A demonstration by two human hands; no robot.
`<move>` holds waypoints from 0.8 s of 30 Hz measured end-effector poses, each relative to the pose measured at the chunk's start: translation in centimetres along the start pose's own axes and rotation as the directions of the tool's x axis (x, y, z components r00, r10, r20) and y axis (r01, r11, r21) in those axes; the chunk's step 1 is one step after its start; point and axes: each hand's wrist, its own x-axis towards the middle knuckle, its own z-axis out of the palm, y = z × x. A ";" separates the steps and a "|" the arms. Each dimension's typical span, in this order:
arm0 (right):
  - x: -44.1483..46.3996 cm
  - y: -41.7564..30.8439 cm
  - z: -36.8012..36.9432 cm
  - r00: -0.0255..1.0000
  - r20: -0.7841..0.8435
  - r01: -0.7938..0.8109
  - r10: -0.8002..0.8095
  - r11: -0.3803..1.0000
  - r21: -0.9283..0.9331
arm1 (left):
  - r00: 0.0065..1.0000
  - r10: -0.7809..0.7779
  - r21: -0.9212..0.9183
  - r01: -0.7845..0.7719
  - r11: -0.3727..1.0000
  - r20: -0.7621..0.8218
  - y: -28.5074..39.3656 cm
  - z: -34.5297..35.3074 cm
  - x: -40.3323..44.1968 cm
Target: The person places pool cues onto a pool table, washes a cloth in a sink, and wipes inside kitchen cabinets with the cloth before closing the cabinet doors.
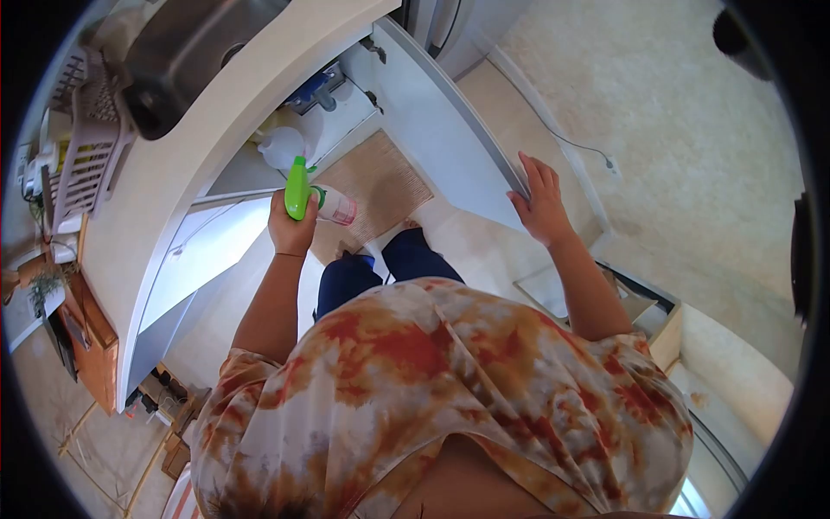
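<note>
My left hand (292,227) is wrapped round a spray bottle with a bright green trigger head (297,189) and a pink and white body (336,206). The bottle is tilted, in front of the open cabinet under the counter. On the right, my right hand (541,201) has its fingers spread at the edge of the open white cabinet door (467,117), with the thumb near the edge. Inside the cabinet stand a white rounded container (281,148) and a blue item (313,88), partly hidden.
The curved counter (164,186) holds a metal sink (186,56) and a plastic dish rack (86,156). A woven mat (372,186) lies on the floor by my feet. A cable (553,130) runs along the wall behind the door.
</note>
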 end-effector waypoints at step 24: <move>6.7 4.3 -2.2 0.943 0.332 0.037 0.033 0.979 -0.201 | 0.753 -0.658 0.116 0.654 0.747 -0.006 -30.6 27.2 22.2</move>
